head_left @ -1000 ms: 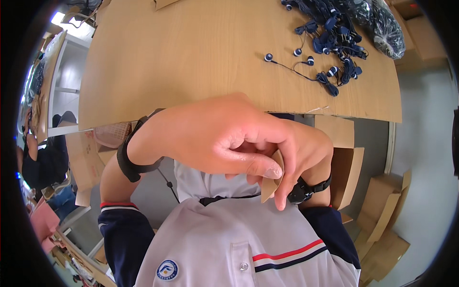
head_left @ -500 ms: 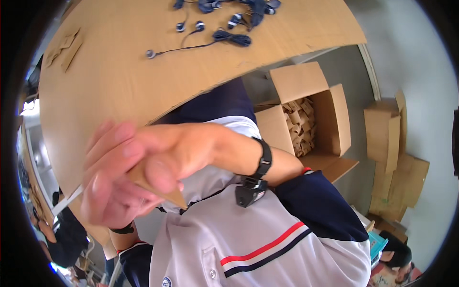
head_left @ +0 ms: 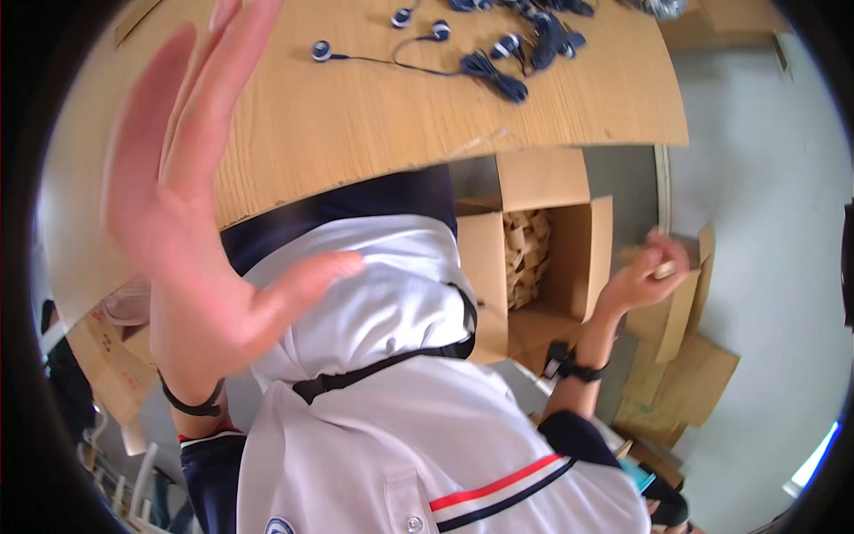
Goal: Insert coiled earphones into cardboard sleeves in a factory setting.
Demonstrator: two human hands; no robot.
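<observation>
The left hand [head_left: 191, 222] is raised close to the camera, fully spread, palm showing, fingers straight and the thumb pointing off to the right; it holds nothing and touches nothing. A dark band sits on its wrist. Behind it lies the wooden tabletop [head_left: 356, 116].

The right hand [head_left: 645, 271] is stretched out to the person's right, down beside the table, its fingers curled around a small tan piece [head_left: 665, 267], pinched near the fingertips. The piece is pale brown and looks like a bit of cardboard; it is too small to tell its shape. A black watch [head_left: 565, 363] is on that wrist. The hand hovers over the right edge of an open cardboard box [head_left: 569, 258] standing on the floor under the table edge, and inside the box is a stack of similar tan cardboard pieces [head_left: 525, 258]. Flattened cardboard sheets [head_left: 680, 383] lie on the grey floor just beyond the hand.

At the far side of the tabletop, well apart from both hands, lies a tangle of dark earphones [head_left: 507, 53] with their cords.
</observation>
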